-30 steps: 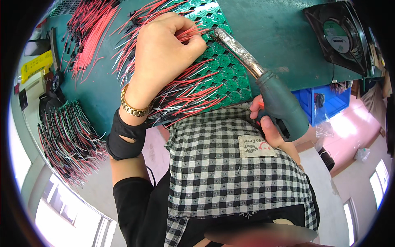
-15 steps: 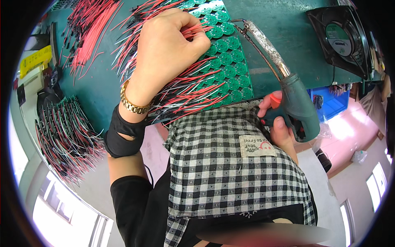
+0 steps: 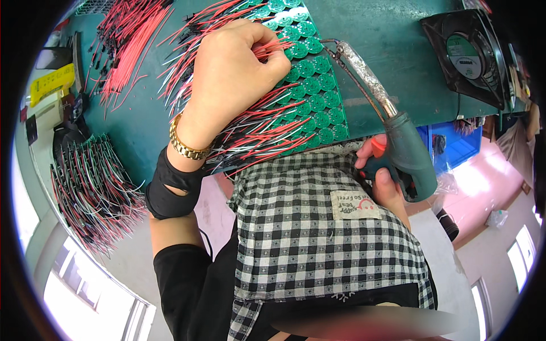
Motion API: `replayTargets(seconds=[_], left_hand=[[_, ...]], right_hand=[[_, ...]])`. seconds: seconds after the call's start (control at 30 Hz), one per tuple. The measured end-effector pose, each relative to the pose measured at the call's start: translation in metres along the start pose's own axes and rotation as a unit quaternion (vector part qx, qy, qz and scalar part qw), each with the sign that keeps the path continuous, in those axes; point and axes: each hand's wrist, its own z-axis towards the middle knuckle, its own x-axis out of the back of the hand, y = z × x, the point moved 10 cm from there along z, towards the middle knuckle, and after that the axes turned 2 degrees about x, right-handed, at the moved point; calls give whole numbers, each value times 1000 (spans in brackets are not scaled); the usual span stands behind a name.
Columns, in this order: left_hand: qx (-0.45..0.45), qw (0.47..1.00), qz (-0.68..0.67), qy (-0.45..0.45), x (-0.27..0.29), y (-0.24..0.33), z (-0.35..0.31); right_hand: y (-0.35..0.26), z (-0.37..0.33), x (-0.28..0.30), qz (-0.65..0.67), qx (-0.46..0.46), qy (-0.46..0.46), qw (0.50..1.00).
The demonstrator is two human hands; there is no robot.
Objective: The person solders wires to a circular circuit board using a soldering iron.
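Note:
My left hand (image 3: 239,71) is closed, thumb and forefinger pinching thin red wires (image 3: 275,46) over a panel of round green circuit boards (image 3: 322,101). Many red, white and black wires (image 3: 256,133) lie across the panel's left part, their ends on the boards. In my right hand (image 3: 389,187) is a dark green soldering gun (image 3: 410,149) with a red trigger, gripped by its handle. Its long metal barrel slants up and left, with the tip close to the panel's right edge, right of the pinched wires. My left fingers partly hide the wire ends.
A bundle of red wires (image 3: 131,51) lies on the green table at the far left. Wired pieces (image 3: 94,187) hang in a mass at the left edge. A black fan (image 3: 466,57) stands at the far right, above a blue bin (image 3: 458,142).
The soldering gun has come slightly down and left in view, its tip lower beside the panel. My left hand and the panel sit slightly lower, the red wires still pinched.

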Motion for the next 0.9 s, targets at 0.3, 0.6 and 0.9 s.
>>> replayTargets(seconds=[0.3, 0.6, 0.9], left_hand=[[-14, 999, 35, -25, -4, 4, -1], [14, 995, -92, -22, 2, 4, -6], [-77, 995, 18, -55, -10, 22, -10]], right_hand=[[-5, 3, -3, 29, 60, -45, 997], [-2, -2, -1, 2, 19, -43, 999], [-3, -12, 9, -2, 35, -63, 997]])
